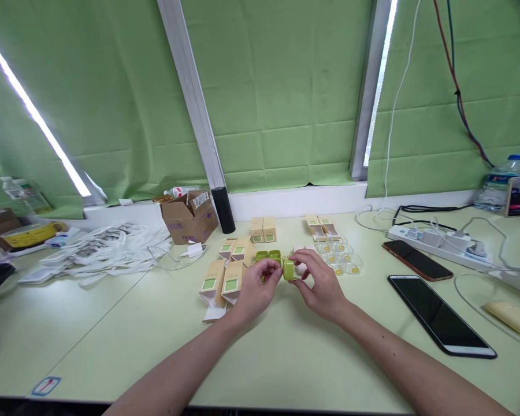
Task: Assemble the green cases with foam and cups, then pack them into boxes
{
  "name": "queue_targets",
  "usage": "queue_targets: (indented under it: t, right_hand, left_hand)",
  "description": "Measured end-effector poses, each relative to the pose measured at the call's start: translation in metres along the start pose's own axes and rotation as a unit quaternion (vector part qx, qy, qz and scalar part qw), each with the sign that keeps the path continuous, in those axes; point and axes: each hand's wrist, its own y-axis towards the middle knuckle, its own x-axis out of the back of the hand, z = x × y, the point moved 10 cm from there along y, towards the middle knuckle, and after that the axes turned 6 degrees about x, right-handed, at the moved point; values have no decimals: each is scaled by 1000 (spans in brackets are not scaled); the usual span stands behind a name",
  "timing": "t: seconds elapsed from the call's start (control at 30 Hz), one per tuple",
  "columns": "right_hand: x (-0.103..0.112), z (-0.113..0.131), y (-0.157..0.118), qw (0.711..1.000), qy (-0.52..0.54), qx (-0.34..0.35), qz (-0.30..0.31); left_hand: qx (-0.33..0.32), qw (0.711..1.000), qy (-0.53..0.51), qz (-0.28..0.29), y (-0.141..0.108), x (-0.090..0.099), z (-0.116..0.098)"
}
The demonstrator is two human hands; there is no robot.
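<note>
My right hand grips a small green box-shaped case between thumb and fingers, above the table. At the case's left edge, my left hand is closed in a pinch; what its fingertips hold is too small to make out. Just behind my hands lie more small green cases. A white item, partly hidden by my right fingers, shows behind them. Left of my left hand lie cardboard boxes with green squares on them. To the right sit clear plastic holders with yellow round centres.
More small boxes stand at the back. A brown carton and black cylinder are left of them, beside a white strap pile. On the right lie a tablet, a phone and a power strip with cables.
</note>
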Motion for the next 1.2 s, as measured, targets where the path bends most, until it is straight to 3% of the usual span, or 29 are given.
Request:
queue_targets:
  t: [1.2]
  right_hand:
    - [3,-1,2,1000,4,-8,-6]
  left_hand:
    - [11,1000,-20,-20,-1,7,-1]
